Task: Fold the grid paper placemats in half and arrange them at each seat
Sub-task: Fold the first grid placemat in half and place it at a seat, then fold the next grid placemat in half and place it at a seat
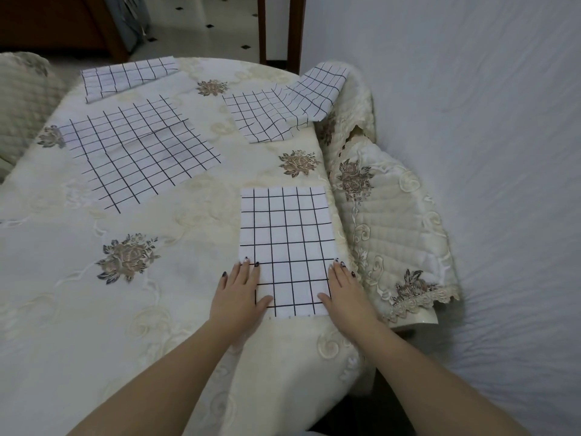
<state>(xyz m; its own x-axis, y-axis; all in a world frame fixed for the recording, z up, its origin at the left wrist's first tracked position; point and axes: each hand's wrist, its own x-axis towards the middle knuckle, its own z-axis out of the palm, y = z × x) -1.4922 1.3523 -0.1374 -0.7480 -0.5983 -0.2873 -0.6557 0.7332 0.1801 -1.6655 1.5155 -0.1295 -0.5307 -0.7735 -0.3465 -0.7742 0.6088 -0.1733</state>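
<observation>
From the head camera, you are looking down at a table (176, 309) covered by a cream tablecloth (78, 325) stitched with brown flowers. Your left hand (240, 291) lies flat on the near left corner of the near placemat (286, 234), and your right hand (345, 294) lies flat on its near right corner. The fingers (248, 270) of both hands are straight and spread. They press the paper down and are not curled round anything, with both thumbs pointing inward across the sheet.

The near placemat sits at the right edge of the table, just in front of you, with its long sides running away from you. It is narrower than the large placemat (141, 152), which lies spread open near the middle of the table, turned at an angle and marked with faint creases.

The far-left placemat (125, 77) rests at the far edge with its right end lifted slightly. The far-right placemat (267, 118) lies at the far right edge, with grid paper bent up against a chair cover beyond it. You cannot tell whether that is one sheet or two.

A chair (386, 231) with a quilted, lace-trimmed cover stands just beside the near placemat on the right. A white wall (487, 152) is behind it. Tiled floor (204, 29) with small dark diamonds shows past the table.
</observation>
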